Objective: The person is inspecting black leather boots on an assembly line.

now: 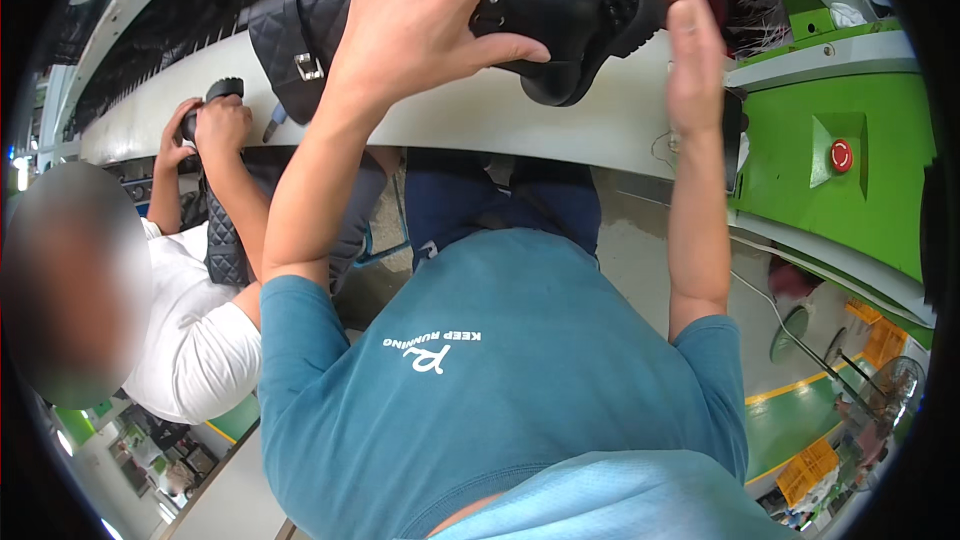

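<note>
My left hand [430,25] is closed on a glossy black boot [545,5] above the pale work ledge, its thumb lying along the near side. A dark ridged sole [632,15] shows at the boot's right side. To the left of my wrist lies a quilted black boot shaft [290,50] with a strap and metal buckle; my hand and forearm hide how it joins the rest. My right hand [695,55] is raised just right of the sole, fingers stretched out and slightly blurred, with nothing in them. Whether its fingertips touch the sole is hard to tell.
The pale ledge [460,125] runs across in front of me, with dark rods behind it. A green machine housing [790,140] with a red button [842,155] stands right. At left, a co-worker in a white shirt [200,360] handles another black boot [225,90].
</note>
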Available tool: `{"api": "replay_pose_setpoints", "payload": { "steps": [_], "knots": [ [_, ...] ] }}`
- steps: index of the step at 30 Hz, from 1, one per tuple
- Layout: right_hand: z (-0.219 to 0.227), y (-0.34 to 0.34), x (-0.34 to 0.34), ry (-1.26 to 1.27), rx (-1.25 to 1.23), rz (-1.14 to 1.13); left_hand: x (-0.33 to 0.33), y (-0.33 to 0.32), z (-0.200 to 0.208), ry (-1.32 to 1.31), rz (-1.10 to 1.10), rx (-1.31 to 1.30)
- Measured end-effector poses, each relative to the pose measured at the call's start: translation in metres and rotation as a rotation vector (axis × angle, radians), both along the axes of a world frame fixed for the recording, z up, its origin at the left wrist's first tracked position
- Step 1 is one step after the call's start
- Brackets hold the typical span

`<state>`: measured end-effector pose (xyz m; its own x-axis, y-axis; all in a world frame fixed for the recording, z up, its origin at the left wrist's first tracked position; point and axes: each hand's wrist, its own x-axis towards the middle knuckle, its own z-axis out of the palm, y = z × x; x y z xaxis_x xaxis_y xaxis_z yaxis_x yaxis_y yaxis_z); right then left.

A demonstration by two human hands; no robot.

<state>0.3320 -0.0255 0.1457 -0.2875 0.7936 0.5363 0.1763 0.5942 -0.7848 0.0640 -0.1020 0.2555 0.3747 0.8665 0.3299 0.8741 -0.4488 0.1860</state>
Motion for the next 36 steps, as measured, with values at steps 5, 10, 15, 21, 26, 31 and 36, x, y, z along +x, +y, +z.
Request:
{"api": "replay_pose_setpoints", "payload": {
  "steps": [5, 10, 15, 21, 26, 31, 36],
  "knots": [
    [-0.049, -0.002, -0.044, 0.238, -0.223, 0.012, -0.018, 0.01, -0.038, -0.04, -0.026, 0.247],
    [-0.05, -0.004, -0.063, 0.212, -0.142, -0.041, -0.014, 0.012, -0.039, -0.057, -0.068, 0.28],
    [-0.051, -0.006, -0.072, 0.325, -0.115, -0.098, -0.013, 0.012, -0.038, -0.041, -0.061, 0.265],
    [-0.043, -0.013, -0.078, 0.459, -0.198, -0.041, -0.011, 0.005, -0.036, -0.029, -0.009, 0.233],
    [-0.052, -0.01, -0.074, 0.371, -0.164, -0.062, -0.013, 0.001, -0.035, -0.027, 0.003, 0.225],
    [-0.049, -0.012, -0.077, 0.392, -0.174, -0.074, -0.012, 0.001, -0.034, -0.027, 0.003, 0.219],
    [-0.049, -0.012, -0.076, 0.335, -0.156, -0.063, -0.011, 0.0, -0.034, -0.036, -0.031, 0.242]
  ]
}}
